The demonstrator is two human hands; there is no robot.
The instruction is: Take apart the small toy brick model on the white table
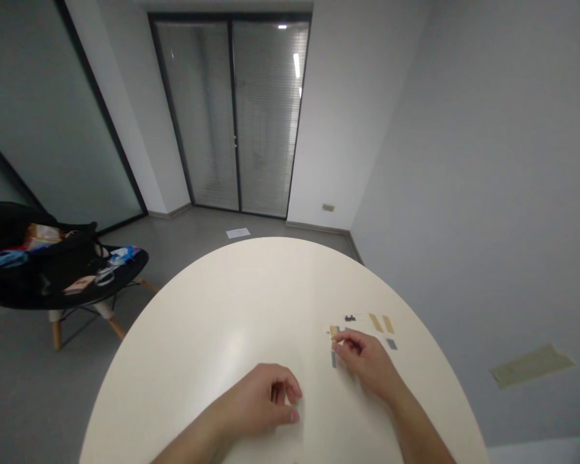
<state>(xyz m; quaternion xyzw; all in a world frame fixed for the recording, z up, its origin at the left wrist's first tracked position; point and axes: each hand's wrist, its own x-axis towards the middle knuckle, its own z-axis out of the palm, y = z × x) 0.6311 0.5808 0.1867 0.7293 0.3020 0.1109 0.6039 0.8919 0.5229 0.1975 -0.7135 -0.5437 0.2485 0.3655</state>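
Note:
My right hand [365, 362] reaches over a small group of flat pieces on the right of the round white table [212, 309]. Its thumb and index finger are pinched at the edge of a small tan piece [334, 330], and part of what lies at the fingertips is hidden. Just below them is a narrow grey piece [334, 359]. Beyond the hand sit some small black parts [350, 318], two tan strips [376, 322] and a grey rectangle [392, 344]. My left hand [263, 398] rests near the table's front, fingers loosely curved, thumb apart, nothing visible in it.
A black chair [53, 277] loaded with a bag and several small items stands at left. Behind the table are glass doors [234, 116] and a white sheet [238, 233] on the floor. The grey wall [488, 212] runs close along the right, with a tape strip [532, 366] on it.

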